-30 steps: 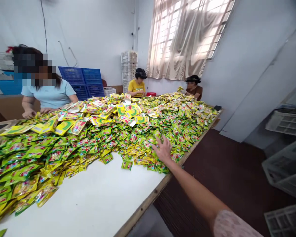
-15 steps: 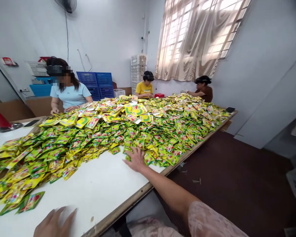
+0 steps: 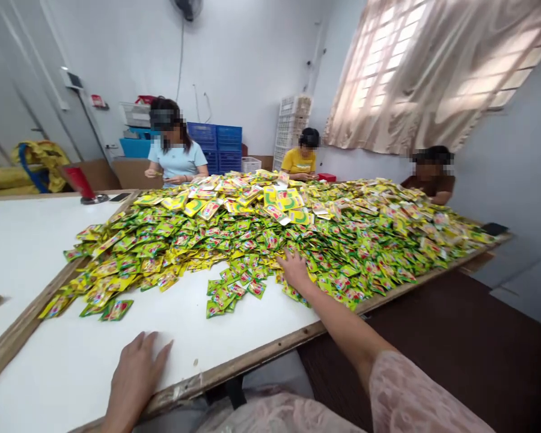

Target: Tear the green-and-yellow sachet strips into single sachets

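A big heap of small yellow and green sachets (image 3: 270, 234) covers the far half of a white table (image 3: 72, 355). My right hand (image 3: 294, 270) reaches out onto the near edge of the heap, fingers spread flat on the sachets. A small cluster of sachets (image 3: 228, 294) lies just left of that hand, pulled a little out of the heap. My left hand (image 3: 137, 370) rests flat and open on bare tabletop close to the front edge, holding nothing.
Three other people sit at the table's far side: one in light blue (image 3: 177, 157), one in yellow (image 3: 303, 159), one in brown (image 3: 430, 177). Blue crates (image 3: 220, 141) and white crates (image 3: 293, 120) stand by the back wall. A second white table (image 3: 18, 240) adjoins on the left.
The view has swung left and down. My right hand drew back along the heap's edge, dragging some sachets toward me. My left hand came into view and settled flat on the table.
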A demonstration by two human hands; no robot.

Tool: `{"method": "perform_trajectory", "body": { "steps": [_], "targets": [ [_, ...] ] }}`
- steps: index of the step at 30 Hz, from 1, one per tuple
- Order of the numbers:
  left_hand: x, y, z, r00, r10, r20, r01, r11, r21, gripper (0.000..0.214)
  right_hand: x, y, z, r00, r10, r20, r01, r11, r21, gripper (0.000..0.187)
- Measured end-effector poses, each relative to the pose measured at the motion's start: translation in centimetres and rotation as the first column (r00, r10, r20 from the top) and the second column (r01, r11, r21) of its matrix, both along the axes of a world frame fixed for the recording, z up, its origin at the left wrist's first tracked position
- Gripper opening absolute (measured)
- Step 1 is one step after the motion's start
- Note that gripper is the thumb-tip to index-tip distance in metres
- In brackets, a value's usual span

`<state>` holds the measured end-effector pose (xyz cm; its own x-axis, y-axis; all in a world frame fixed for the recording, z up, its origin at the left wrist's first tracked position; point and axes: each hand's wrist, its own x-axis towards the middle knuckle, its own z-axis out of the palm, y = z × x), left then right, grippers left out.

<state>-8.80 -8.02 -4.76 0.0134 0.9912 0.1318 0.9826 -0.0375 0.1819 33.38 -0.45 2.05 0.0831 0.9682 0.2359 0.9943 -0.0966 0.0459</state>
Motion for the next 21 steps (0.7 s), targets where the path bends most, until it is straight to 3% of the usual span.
{"method": "perform_trajectory", "body": {
  "steps": [3, 6, 9, 12, 14, 16, 19, 21],
  "targets": [
    [0.5, -0.4, 0.7, 0.999, 0.001, -0.052, -0.002, 1.0, -0.02, 0.06, 1.7, 0.9, 0.3, 0.999, 0.041, -0.003, -0.041, 0.999, 0.009, 0.035],
    [0.6, -0.8, 1.2, 0.999, 0.008, -0.038, -0.009, 1.0, -0.026, 0.055, 1.6, 1.1, 0.7, 0.993, 0.112, -0.036, -0.11, 0.993, 0.053, 0.033],
    [1.1, -0.7, 1.7, 0.999, 0.022, 0.023, -0.021, 0.999, -0.036, 0.053, -0.5, 0.1, 0.5, 0.955, 0.26, -0.143, -0.232, 0.955, 0.186, 0.036],
    [3.5, 0.3, 2.8, 0.993, 0.047, 0.11, -0.044, 0.999, -0.027, 0.059, -4.4, -1.6, -0.8, 0.898, 0.405, -0.174, -0.371, 0.907, 0.197, 0.034],
    [6.1, 1.4, 3.6, 0.986, -0.022, 0.162, 0.021, 1.0, 0.009, 0.064, -7.3, -2.6, -1.9, 0.835, 0.51, -0.208, -0.483, 0.859, 0.168, 0.032],
    [8.6, 2.6, 4.3, 0.968, -0.163, 0.189, 0.159, 0.987, 0.033, 0.067, -9.4, -3.3, -2.9, 0.78, 0.571, -0.257, -0.552, 0.821, 0.148, 0.034],
    [10.9, 4.0, 4.7, 0.92, -0.321, 0.223, 0.333, 0.943, -0.016, 0.054, -10.6, -3.8, -3.3, 0.766, 0.565, -0.307, -0.537, 0.825, 0.178, 0.027],
    [11.0, 4.3, 4.5, 0.91, -0.334, 0.245, 0.354, 0.934, -0.043, 0.037, -10.6, -4.0, -2.7, 0.775, 0.546, -0.317, -0.493, 0.837, 0.237, 0.021]
  ]
}}
